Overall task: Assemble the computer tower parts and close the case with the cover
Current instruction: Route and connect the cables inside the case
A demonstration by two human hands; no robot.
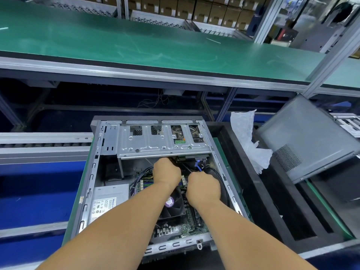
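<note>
Roughly midway, by the look of it. Open grey steel tower case [93,172] lying flat on the conveyor's near edge, both hands inside: left hand [166,173] and right hand [203,189] curled over cables, exact grasp hidden. Grey perforated cover panel [305,137] leaning off right, not yet fitted.

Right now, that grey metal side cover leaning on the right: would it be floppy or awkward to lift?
The grey perforated metal side cover looks like thin sheet steel, so probably stiff yet light. It stands tilted on one edge, so a nudge might tip it. Its folded edges may be sharp.
</note>
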